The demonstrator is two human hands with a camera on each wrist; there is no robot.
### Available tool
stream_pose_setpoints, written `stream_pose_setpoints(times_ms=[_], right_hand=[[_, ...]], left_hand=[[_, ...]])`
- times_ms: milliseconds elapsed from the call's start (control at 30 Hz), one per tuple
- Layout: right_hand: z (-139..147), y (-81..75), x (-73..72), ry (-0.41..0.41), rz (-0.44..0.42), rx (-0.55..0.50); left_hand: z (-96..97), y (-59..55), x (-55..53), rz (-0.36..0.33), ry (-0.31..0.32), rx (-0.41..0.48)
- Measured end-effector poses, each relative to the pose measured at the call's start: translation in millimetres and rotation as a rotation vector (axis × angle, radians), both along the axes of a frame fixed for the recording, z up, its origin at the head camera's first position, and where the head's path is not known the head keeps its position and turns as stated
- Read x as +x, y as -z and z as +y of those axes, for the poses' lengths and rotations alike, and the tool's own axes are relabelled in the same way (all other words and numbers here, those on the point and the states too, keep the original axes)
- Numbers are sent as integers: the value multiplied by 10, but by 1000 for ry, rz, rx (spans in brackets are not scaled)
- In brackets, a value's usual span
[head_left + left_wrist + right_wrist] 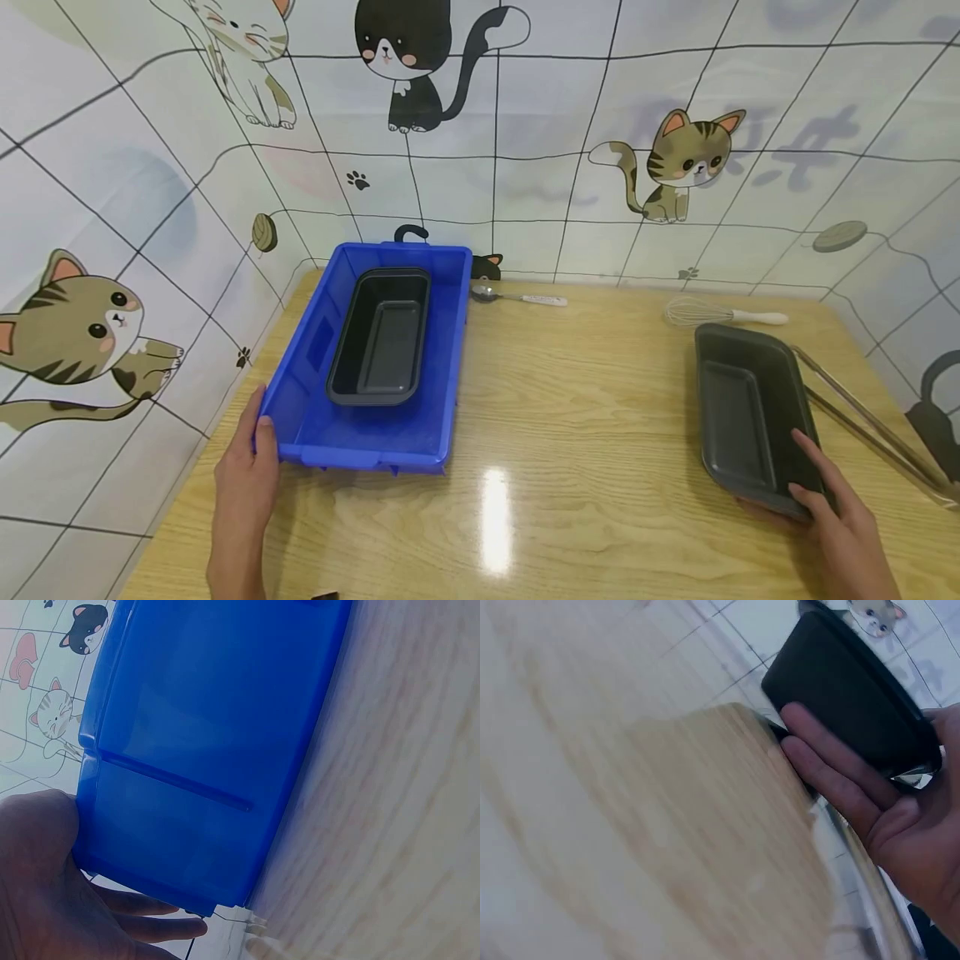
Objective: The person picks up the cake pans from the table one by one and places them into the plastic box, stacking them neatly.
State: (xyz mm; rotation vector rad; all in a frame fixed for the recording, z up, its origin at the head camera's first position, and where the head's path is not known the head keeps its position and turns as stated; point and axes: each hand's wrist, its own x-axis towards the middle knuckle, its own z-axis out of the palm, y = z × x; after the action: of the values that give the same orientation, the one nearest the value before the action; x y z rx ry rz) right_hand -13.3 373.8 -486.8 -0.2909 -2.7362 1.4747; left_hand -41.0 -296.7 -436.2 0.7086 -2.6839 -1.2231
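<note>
Two dark loaf pans are noted on a wood-grain worktop (585,383), one at each side. The first, the left pan (390,354), is set upright inside a blue bin (375,459), its long sides running away from the viewer. The bin's near left corner is gripped by the left hand (243,496), the thumb laid at the rim and the fingers extended along the outer side, as seen from the left wrist. The second, the right pan (729,417), is held at its near right corner by the right hand (847,525); two digits are hooked over the rim into the pan, and other fingers are set against its underside. That pan is tilted, its near end raised from the worktop. Just beyond it a whisk (738,316) with a pale handle is laid crosswise, and to its right metal tongs (900,445) are stretched slantwise toward the worktop's right edge. A spoon (543,300) is seen just beside the bin's far right corner, bowl turned toward the bin. The worktop is backed by a wall covering (540,192) printed with grid lines, cartoon cats and paw marks.
</note>
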Motion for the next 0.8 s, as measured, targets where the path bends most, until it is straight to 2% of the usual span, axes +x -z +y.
stream_pose_setpoints(times_ms=[133, 233, 367, 433, 500, 600, 800], right_hand=[[-64, -60, -36, -24, -12, -189], [-127, -63, -72, -47, 27, -448], [-246, -48, -126, -122, 169, -703], [-323, -71, -177, -157, 224, -757], [-409, -117, -236, -175, 257, -771], [-543, -218, -311, -161, 259, -734], [-785, -386, -378, -116, 191, -565]], left_hand=[[-1, -1, 11, 8, 3, 4], [-2, -1, 8, 6, 5, 9], [-5, 1, 2, 1, 1, 18], [-8, 2, 1, 5, -7, 18], [-11, 3, 2, 12, -16, 15], [-8, 5, 0, 12, -18, 15], [6, 8, -7, 1, -8, 14]])
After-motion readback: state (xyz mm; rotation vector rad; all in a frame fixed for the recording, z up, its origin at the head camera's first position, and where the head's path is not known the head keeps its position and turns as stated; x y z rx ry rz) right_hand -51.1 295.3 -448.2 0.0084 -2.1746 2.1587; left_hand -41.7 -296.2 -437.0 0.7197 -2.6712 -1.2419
